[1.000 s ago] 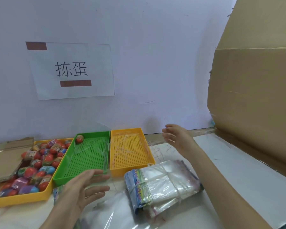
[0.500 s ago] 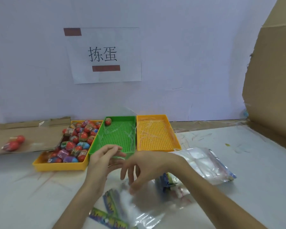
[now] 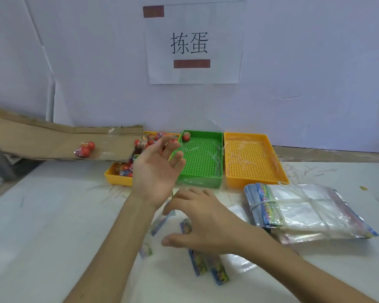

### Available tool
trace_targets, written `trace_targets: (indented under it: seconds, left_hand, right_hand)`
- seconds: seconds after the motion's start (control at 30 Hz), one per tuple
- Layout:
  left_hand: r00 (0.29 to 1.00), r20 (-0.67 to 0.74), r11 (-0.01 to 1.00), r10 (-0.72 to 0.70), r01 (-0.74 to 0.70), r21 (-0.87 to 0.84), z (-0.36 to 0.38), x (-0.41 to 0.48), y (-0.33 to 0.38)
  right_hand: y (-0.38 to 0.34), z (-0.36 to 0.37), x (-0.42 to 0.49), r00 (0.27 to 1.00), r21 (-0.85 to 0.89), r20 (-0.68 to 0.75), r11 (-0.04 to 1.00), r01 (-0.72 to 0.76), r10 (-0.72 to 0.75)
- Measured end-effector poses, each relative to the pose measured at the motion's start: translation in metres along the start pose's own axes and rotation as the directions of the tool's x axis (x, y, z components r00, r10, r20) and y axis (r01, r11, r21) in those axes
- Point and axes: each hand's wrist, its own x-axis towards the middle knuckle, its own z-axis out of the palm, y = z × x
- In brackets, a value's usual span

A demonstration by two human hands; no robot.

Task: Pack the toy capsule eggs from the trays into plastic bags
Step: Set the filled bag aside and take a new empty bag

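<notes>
A yellow tray point(image 3: 118, 178) at the back left holds several toy capsule eggs point(image 3: 140, 143), mostly red. My left hand point(image 3: 157, 171) is raised in front of it, palm up, fingers spread and empty, hiding much of the tray. One more egg point(image 3: 186, 136) lies in the far corner of the green tray point(image 3: 199, 180). My right hand point(image 3: 202, 221) is low over the table, fingers loosely on a blurred clear plastic bag point(image 3: 159, 225) with a colourful header. More loose bags point(image 3: 206, 265) lie under and in front of that hand.
An orange-yellow tray point(image 3: 256, 178) with only clear film stands right of the green one. A tied bundle of plastic bags point(image 3: 298, 206) lies at the right. On a cardboard flap point(image 3: 42, 138) at the left lies a bag with red eggs point(image 3: 84, 149). A paper sign point(image 3: 193, 42) hangs on the wall.
My left hand has left the bag and risen toward the yellow tray of eggs. My right hand stays on the bag. The view has swung left.
</notes>
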Motion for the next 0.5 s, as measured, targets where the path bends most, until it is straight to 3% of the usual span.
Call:
trace_targets:
  seconds: [0.07,0.2,0.3,0.37,0.5]
  left_hand:
    - [0.998,0.057,0.987,0.022,-0.012,-0.159,-0.003,0.001,0.013]
    - [0.988,0.132,0.931,0.08,-0.026,-0.364,-0.007,0.003,0.029]
    - [0.982,0.15,0.887,0.116,-0.034,-0.46,-0.008,0.004,0.037]
    - [0.979,0.155,0.883,0.13,-0.043,-0.468,-0.009,0.004,0.04]
    - [0.972,0.151,0.888,0.182,-0.097,-0.449,-0.009,0.002,0.05]
  right_hand:
    - [-0.013,0.009,-0.001,0.999,0.01,-0.007,0.999,0.051,-0.051]
    - [-0.04,0.04,-0.003,0.968,0.001,0.132,0.976,0.216,-0.214]
    - [-0.052,0.054,-0.007,0.968,0.02,0.121,0.975,0.22,-0.221]
    - [-0.053,0.049,-0.009,0.966,0.152,0.111,0.964,0.217,-0.235]
    - [-0.048,0.025,-0.013,0.895,0.551,0.319,0.829,0.093,-0.312]
